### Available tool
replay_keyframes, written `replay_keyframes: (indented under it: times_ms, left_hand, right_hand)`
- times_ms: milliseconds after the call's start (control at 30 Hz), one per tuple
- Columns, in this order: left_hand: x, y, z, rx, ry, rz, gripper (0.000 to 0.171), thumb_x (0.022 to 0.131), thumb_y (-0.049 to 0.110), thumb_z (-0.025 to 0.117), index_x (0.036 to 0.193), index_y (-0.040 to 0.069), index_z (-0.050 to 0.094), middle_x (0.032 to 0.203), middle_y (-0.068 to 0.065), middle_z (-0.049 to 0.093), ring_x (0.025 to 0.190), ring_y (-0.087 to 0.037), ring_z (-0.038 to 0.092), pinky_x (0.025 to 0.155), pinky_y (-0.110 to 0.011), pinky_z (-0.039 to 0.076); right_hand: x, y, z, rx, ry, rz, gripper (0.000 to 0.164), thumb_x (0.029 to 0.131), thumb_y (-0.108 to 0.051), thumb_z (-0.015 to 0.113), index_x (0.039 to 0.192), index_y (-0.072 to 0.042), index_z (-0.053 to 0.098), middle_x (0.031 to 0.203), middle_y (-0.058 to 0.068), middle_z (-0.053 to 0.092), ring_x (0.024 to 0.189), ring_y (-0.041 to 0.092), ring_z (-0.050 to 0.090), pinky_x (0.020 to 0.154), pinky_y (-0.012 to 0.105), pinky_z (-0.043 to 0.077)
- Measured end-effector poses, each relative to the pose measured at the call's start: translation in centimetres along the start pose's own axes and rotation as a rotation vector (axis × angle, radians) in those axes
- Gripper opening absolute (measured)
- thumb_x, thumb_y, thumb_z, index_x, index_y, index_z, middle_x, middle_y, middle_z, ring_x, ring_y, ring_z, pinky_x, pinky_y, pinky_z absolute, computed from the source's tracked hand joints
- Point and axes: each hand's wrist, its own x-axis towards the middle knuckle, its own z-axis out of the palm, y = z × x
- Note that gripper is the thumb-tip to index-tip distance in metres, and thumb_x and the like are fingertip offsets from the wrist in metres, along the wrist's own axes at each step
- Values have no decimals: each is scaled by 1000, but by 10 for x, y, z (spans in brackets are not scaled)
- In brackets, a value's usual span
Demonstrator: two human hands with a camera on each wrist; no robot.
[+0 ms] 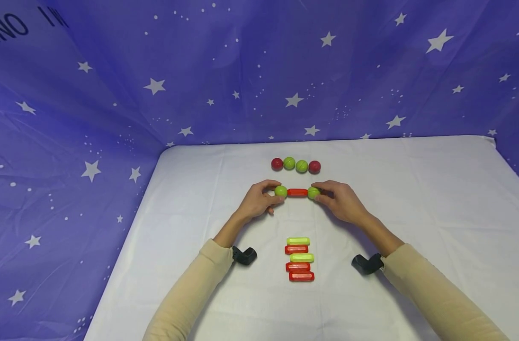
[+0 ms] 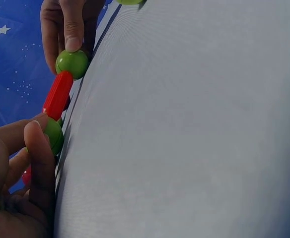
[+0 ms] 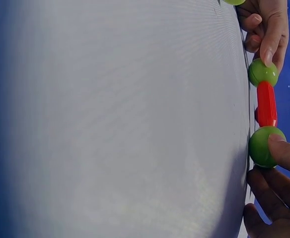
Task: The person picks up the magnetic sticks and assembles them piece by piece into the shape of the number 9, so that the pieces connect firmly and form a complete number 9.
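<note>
In the head view, a red rod (image 1: 297,192) with a green ball at each end lies level between my hands. My left hand (image 1: 258,199) pinches the left green ball (image 1: 281,191) between thumb and fingers. On the other end, my right hand (image 1: 341,201) pinches the right green ball (image 1: 313,192). Both wrist views show the red rod (image 2: 58,95) touching both balls, with a thumb pressed on each one. How deep the rod's ends sit in the balls is hidden.
Behind the hands, a row holds a red ball (image 1: 277,164), two green balls (image 1: 295,164) and another red ball (image 1: 314,167). Nearer me lie several loose rods, yellow-green (image 1: 301,257) and red (image 1: 301,276). A white cloth (image 1: 413,189) covers the table; a starry blue curtain (image 1: 242,71) hangs behind.
</note>
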Motion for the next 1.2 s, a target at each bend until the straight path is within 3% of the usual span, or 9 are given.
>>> replay_keyframes:
  times_ms: [367,667,833,1000,1200]
  left_hand:
    - [-1,0,-4,-30,25,2,45,87,10,75,129,5,60,115,-11,59,47,-12,55,49,-24,47]
    - [-14,0,-1,-35,79,45,34,85,16,78,116,9,65,99,-6,57,51,-10,44,47,-22,38]
    - [-28,2,2,-39,24,44,31,86,15,76,114,5,66,99,-7,61,55,-11,46,51,-23,40]
    - [-40,4,6,-4,-42,58,32,87,15,74,115,3,66,97,-4,63,55,-9,44,52,-22,39]
    - [-54,8,13,0,-155,40,30,89,14,73,116,2,64,94,-3,63,49,-9,42,45,-23,36]
  right_hand:
    - [0,0,1,2,-3,9,37,90,-5,71,126,1,65,114,15,68,103,30,62,95,50,46]
    - [0,0,1,-1,-7,12,37,91,-5,71,126,1,65,113,15,68,102,30,61,94,50,47]
    - [0,0,1,0,-11,14,37,90,-5,71,126,1,64,110,14,68,96,27,60,91,49,47]
    - [0,0,0,-3,-14,25,37,90,-5,71,127,0,64,115,16,68,102,30,61,94,50,47]
    - [0,2,0,-1,-13,24,38,91,-5,71,127,-1,64,118,16,67,108,31,61,96,50,46]
